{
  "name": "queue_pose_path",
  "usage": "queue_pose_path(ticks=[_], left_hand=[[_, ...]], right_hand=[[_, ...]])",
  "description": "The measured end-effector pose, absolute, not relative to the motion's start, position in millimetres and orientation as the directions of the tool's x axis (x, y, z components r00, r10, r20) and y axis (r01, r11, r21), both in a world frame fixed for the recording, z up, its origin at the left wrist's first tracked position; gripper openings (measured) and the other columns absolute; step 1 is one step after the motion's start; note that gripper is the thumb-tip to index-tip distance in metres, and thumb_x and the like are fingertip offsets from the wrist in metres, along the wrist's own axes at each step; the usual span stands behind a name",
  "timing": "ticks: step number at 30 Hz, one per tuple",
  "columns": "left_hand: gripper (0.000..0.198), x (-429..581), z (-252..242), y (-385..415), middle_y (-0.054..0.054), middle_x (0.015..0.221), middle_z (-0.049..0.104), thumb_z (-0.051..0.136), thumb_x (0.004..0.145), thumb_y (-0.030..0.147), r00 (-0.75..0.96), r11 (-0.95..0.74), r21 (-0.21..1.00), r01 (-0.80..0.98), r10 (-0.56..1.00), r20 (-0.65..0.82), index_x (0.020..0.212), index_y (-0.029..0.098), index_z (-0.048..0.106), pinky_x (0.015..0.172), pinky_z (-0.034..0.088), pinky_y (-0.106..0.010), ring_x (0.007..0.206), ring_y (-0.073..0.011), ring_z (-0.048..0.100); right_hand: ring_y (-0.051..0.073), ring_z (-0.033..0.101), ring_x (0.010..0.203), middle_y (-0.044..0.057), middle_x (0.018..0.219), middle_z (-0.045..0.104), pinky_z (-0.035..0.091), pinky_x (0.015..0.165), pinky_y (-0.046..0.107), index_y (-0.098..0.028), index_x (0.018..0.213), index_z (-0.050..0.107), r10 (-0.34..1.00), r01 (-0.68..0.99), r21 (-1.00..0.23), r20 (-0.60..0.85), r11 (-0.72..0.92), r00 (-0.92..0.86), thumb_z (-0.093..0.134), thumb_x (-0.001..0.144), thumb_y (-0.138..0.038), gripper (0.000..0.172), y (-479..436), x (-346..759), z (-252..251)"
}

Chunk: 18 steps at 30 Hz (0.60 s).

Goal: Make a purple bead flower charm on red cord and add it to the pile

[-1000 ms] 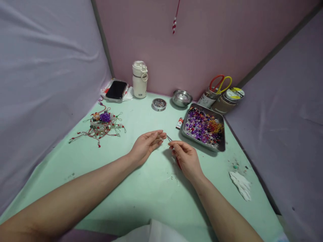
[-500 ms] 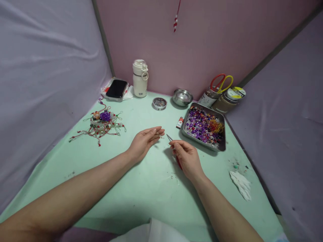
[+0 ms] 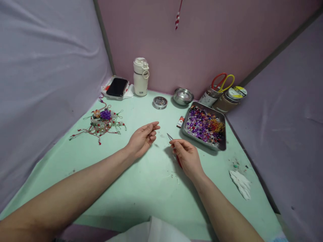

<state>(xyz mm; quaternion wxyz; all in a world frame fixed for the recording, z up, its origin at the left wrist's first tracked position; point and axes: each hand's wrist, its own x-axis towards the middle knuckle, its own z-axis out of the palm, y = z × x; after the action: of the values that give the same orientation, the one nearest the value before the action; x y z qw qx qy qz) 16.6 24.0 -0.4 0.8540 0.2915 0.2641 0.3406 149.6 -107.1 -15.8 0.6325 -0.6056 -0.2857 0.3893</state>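
Note:
My left hand [image 3: 143,138] hovers over the middle of the green table, palm turned to the right, fingers loosely bent and partly apart, with nothing visible in it. Small clear bits [image 3: 160,134] lie on the table just right of its fingertips. My right hand [image 3: 186,155] is closed around red-handled scissors [image 3: 179,162], whose pointed metal tips stick out toward the upper left, near those bits. Beyond the right hand is a metal tray [image 3: 222,143] of purple, red and clear beads, with a small red and white tube [image 3: 180,122] at its left side.
Beaded strings [image 3: 103,122] lie in a heap at the left. Along the back stand a phone [image 3: 117,87], a white bottle [image 3: 140,79], a round tin [image 3: 160,102], a steel bowl [image 3: 183,96] and jars [image 3: 228,101] with scissors. A crumpled tissue [image 3: 240,184] lies at the right.
My left hand has drawn slightly left, and its fingers have curled a little. The small clear pieces that were at its fingertips are no longer there. My right hand has hardly moved.

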Motion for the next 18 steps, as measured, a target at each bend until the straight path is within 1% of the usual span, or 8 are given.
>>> queue_pose_path(ticks=[2, 4, 7, 10, 12, 15, 16, 18], left_hand=[[0.015, 17, 0, 25, -0.005, 0.081, 0.060, 0.066, 0.083, 0.019, 0.628, 0.609, 0.661, -0.437, 0.733, -0.261, 0.094, 0.010, 0.073, 0.052, 0.040, -0.011, 0.060, -0.0025, 0.048], [0.016, 17, -1, 25, -0.002, 0.075, 0.057, 0.066, 0.083, 0.019, 0.626, 0.586, 0.698, -0.411, 0.738, -0.252, 0.094, 0.010, 0.073, 0.053, 0.040, -0.012, 0.059, -0.0025, 0.047], [0.021, 17, -3, 21, 0.000, 0.072, 0.057, 0.067, 0.082, 0.024, 0.639, 0.472, 0.835, -0.282, 0.742, -0.204, 0.098, 0.012, 0.073, 0.054, 0.040, -0.015, 0.058, -0.0035, 0.046], [0.029, 17, -4, 14, 0.000, 0.074, 0.060, 0.066, 0.081, 0.028, 0.671, 0.290, 0.948, -0.130, 0.729, -0.131, 0.106, 0.015, 0.070, 0.058, 0.041, -0.021, 0.060, -0.0065, 0.048], [0.035, 17, -3, 10, 0.000, 0.074, 0.063, 0.063, 0.082, 0.029, 0.697, 0.192, 0.978, -0.083, 0.713, -0.080, 0.114, 0.016, 0.066, 0.061, 0.042, -0.024, 0.061, -0.0082, 0.050], [0.039, 17, -2, 6, 0.001, 0.072, 0.065, 0.061, 0.082, 0.028, 0.726, 0.128, 0.989, -0.073, 0.687, -0.035, 0.120, 0.017, 0.058, 0.064, 0.044, -0.025, 0.064, -0.0100, 0.054], [0.037, 17, -2, 5, 0.001, 0.072, 0.065, 0.061, 0.082, 0.027, 0.730, 0.123, 0.990, -0.071, 0.682, -0.032, 0.117, 0.017, 0.056, 0.064, 0.044, -0.025, 0.065, -0.0103, 0.055], [0.028, 18, -2, 4, 0.000, 0.072, 0.067, 0.062, 0.081, 0.027, 0.733, 0.129, 0.990, -0.057, 0.679, -0.046, 0.105, 0.017, 0.054, 0.064, 0.044, -0.025, 0.065, -0.0107, 0.057]], right_hand=[[0.013, 0.056, 0.067, 0.003, 0.083, 0.069, 0.045, 0.067, 0.028, -0.022, 0.082, 0.073, 0.837, -0.152, -0.988, -0.111, -0.033, 0.536, 0.069, 0.078, -0.044, 0.023, -107, 150, -16], [0.013, 0.056, 0.069, 0.003, 0.084, 0.069, 0.045, 0.067, 0.028, -0.022, 0.083, 0.073, 0.835, -0.149, -0.989, -0.101, -0.024, 0.540, 0.069, 0.078, -0.043, 0.022, -107, 150, -16], [0.016, 0.059, 0.078, 0.004, 0.091, 0.069, 0.046, 0.067, 0.027, -0.022, 0.086, 0.073, 0.825, -0.133, -0.991, -0.062, 0.016, 0.562, 0.067, 0.080, -0.041, 0.021, -107, 150, -16], [0.018, 0.060, 0.085, 0.005, 0.094, 0.069, 0.046, 0.067, 0.027, -0.023, 0.088, 0.073, 0.812, -0.124, -0.990, -0.022, 0.063, 0.583, 0.066, 0.081, -0.040, 0.019, -108, 151, -16], [0.016, 0.058, 0.079, 0.004, 0.092, 0.069, 0.045, 0.064, 0.027, -0.023, 0.090, 0.072, 0.807, -0.130, -0.989, -0.019, 0.072, 0.590, 0.066, 0.081, -0.039, 0.020, -108, 151, -16], [0.012, 0.051, 0.063, 0.002, 0.083, 0.068, 0.040, 0.058, 0.025, -0.023, 0.094, 0.071, 0.799, -0.094, -0.995, -0.019, 0.047, 0.601, 0.066, 0.081, -0.038, 0.021, -109, 151, -15], [0.011, 0.049, 0.061, 0.001, 0.081, 0.067, 0.039, 0.057, 0.025, -0.023, 0.095, 0.070, 0.797, -0.069, -0.997, -0.012, 0.037, 0.603, 0.066, 0.080, -0.037, 0.021, -109, 151, -14], [0.011, 0.049, 0.061, 0.000, 0.080, 0.066, 0.039, 0.058, 0.024, -0.022, 0.096, 0.069, 0.796, -0.023, -0.999, 0.005, 0.024, 0.606, 0.067, 0.080, -0.036, 0.021, -109, 150, -11]])
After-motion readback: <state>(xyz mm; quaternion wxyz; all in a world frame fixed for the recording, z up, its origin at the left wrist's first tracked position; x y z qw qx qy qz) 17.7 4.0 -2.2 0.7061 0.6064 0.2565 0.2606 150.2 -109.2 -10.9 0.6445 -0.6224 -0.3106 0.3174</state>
